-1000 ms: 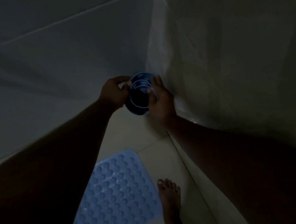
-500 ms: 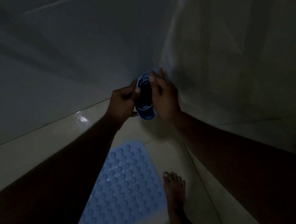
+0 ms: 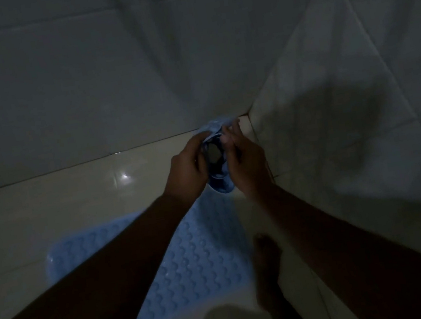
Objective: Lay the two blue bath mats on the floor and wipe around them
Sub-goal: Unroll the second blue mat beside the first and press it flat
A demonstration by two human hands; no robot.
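In a corner of pale tiled walls, our left hand and right hand grip with curled fingers a rolled blue rubber mat, above the flat blue bubbled mat on glossy cream floor tiles.

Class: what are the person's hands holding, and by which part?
The left hand and right hand both grip a rolled-up light-blue bath mat, one on each side of the roll.
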